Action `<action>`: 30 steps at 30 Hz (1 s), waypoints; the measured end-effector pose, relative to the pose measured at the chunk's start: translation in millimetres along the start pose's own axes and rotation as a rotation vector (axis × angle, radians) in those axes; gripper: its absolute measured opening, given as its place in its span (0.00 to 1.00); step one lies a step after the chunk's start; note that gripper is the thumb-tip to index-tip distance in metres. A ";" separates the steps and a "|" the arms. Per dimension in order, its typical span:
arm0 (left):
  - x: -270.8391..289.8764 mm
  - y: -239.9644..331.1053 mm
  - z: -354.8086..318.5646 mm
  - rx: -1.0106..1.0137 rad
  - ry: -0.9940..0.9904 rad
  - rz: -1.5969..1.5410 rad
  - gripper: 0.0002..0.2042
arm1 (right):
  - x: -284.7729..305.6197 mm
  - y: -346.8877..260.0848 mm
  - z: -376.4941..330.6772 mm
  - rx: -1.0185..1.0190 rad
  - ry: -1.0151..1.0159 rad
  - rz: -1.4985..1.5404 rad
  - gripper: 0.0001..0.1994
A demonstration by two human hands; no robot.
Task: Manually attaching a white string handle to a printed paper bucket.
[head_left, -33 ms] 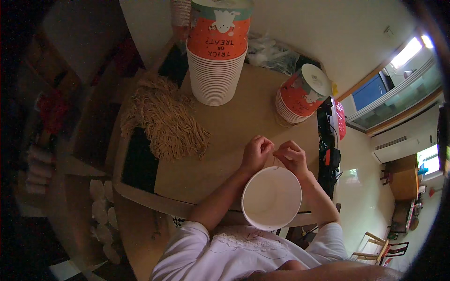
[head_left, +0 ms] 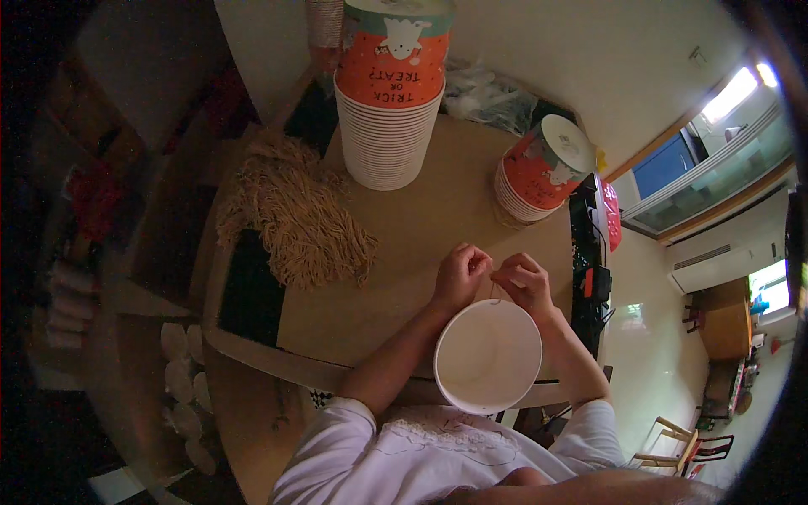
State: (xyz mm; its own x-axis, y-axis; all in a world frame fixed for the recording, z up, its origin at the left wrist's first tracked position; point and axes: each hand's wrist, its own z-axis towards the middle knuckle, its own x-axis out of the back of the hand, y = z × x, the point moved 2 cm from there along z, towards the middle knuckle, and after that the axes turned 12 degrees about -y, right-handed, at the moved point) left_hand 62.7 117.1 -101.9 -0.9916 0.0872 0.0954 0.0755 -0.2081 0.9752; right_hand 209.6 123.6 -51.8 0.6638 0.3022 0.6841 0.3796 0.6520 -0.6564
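Observation:
A white paper bucket (head_left: 488,362) is tipped with its open mouth toward me, close to my body at the table's front edge. Just beyond its rim, a thin tan string (head_left: 494,291) rises to my fingers. My left hand (head_left: 461,278) is closed in a pinch on the string. Beside it, my right hand (head_left: 524,283) pinches the same string, fingertips almost touching the left ones. Fingers partly hide the string's ends. To the left lies a heap of cut tan strings (head_left: 303,215).
A tall stack of nested paper buckets (head_left: 389,126), orange and green outside, stands upside down at the back. A shorter stack (head_left: 543,172) is at the back right. Between them lies a clear plastic bag (head_left: 488,99). A power strip (head_left: 596,282) runs along the right table edge.

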 end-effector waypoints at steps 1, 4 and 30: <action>-0.7 -5.3 -0.4 0.000 0.002 0.001 0.04 | -0.3 -1.5 1.2 0.008 -0.009 0.001 0.07; -1.1 -17.0 -0.8 -0.030 0.058 -0.059 0.04 | -9.7 6.2 5.1 -0.543 0.175 0.955 0.08; 0.3 -6.0 5.4 0.054 -0.003 -0.022 0.06 | 6.1 -0.1 16.4 0.050 -0.071 -0.278 0.10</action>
State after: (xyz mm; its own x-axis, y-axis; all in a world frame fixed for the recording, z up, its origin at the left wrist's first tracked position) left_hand 62.6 123.6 -106.6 -0.9928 0.0937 0.0740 0.0590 -0.1536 0.9864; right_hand 203.0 136.8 -42.4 0.4914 0.1543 0.8572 0.5074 0.7493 -0.4257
